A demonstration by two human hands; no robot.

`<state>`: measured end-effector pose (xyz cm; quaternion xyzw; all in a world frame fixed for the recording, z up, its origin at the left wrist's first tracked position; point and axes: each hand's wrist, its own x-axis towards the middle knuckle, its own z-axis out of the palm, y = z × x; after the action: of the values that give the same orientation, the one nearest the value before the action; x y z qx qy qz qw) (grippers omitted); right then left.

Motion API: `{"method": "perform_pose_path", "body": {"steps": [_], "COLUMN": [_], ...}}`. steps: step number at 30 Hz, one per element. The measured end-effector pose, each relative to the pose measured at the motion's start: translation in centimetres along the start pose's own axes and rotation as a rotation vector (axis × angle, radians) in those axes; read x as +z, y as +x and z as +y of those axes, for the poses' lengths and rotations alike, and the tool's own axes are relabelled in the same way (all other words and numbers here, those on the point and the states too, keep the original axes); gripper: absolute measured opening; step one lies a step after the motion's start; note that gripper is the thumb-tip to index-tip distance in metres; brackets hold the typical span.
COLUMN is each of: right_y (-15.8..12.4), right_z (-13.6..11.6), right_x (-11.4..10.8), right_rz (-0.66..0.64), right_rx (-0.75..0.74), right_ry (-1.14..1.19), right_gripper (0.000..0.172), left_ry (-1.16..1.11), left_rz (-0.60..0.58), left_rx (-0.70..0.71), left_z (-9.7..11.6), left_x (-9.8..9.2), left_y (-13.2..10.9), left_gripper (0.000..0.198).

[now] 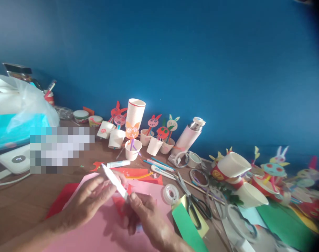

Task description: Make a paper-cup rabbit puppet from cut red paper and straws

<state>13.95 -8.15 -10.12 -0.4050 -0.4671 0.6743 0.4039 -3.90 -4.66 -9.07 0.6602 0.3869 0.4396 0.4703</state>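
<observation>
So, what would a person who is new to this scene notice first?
Probably the deep blue wall, which fills the upper half. Next comes the row of paper cups with colourful animal faces on sticks, at the back of the table near the middle. In front, the left hand and right hand hold a slim white stick between them over a pink sheet.

Left hand and right hand are bare.
</observation>
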Motion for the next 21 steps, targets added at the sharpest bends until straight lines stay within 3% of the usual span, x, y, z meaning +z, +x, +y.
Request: {"method": "perform_pose_path", "body": {"steps": [3, 5, 9, 13, 17, 21], "right_y": [0.1, 0.2, 0.4, 0.2, -0.4, -1.5], "right_z": [-1.6, -2.8, -4.7, -5.6, -6.1, -6.1], "right_x": [-1.5, -2.8, -5.7, -7.7, -8.2, -6.8], "right_rz": [0.122, 0.208, 0.360, 0.432, 0.362, 0.076], "right_rx": [-0.121, -0.178, -0.292, -0.324, -0.277, -0.165], "right_ry": [-0.050, -0.041, -0.033, -0.017, -0.235, -0.652], "right_gripper": [0.044, 0.039, 0.028, 0.025, 0.022, 0.012], "left_ry": [-0.092, -0.175, -0.195, -0.133, 0.002, 0.141], "left_rz": [0.137, 0.168, 0.268, 0.350, 0.378, 0.272], "left_rx": [-0.189, -0.244, -0.130, -0.075, -0.100, -0.162], "left_z": [0.0, -0.2, -0.7, -1.0, -0.5, 0.3], "left_x": [-0.9, -1.7, -3.6, -4.8, -4.6, -3.6], "left_y": [0.7, 1.1, 1.7, 2.2, 2.3, 2.0], "left_gripper": [0.021, 0.024, 0.018, 0.018, 0.026, 0.028]}}
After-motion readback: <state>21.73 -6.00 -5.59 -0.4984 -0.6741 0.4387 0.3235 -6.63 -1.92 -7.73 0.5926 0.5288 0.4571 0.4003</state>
